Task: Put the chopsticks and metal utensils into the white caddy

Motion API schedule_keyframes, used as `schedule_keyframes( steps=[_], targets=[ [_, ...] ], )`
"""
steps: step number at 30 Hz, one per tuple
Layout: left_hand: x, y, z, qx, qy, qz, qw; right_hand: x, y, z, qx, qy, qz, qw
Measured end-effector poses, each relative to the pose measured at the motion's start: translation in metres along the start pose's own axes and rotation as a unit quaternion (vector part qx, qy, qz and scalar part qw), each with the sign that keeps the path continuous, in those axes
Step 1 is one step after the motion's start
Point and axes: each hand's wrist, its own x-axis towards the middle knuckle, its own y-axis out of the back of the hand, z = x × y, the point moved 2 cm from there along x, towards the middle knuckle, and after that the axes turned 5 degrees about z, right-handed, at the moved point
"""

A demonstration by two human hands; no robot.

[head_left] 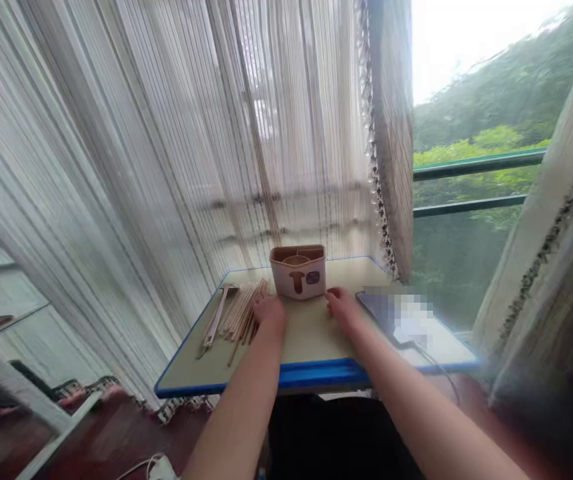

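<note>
Okay, blue-edged surface, curtains behind. One holder, back-centre; chopsticks left, too blurred to count. Your left hand is over them, right hand curled beside holder; openness, grips unclear.

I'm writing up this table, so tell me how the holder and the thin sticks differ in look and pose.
The holder stands upright, while the thin sticks lie in a loose bunch.
The holder is one broad, open-topped piece; the sticks are many slender ones.
The holder's pale front has a cut-out and a dark label, whereas the sticks look plain, some darker than others.
Both rest on the blue-edged table.
</note>
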Motion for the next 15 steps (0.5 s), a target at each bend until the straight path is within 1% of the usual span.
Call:
schedule_keyframes(
  steps=[3,5,8,15],
  targets=[
    [-0.0022,0.0020,0.0021,-0.016,-0.019,-0.023,0.999,-0.0002,0.0007,0.0007,-0.001,-0.005,-0.002,1.000],
    [-0.0021,0.0031,0.0030,-0.026,-0.025,-0.027,0.999,0.0002,0.0006,0.0008,0.003,-0.005,-0.004,1.000],
    [0.0011,0.0050,0.0036,-0.039,-0.021,-0.019,0.999,0.0012,-0.0002,0.0003,0.011,-0.004,-0.004,1.000],
    [0.0055,0.0100,0.0038,-0.061,0.031,0.020,0.997,-0.0010,0.0021,-0.0015,0.006,-0.010,-0.026,1.000]
  ],
)
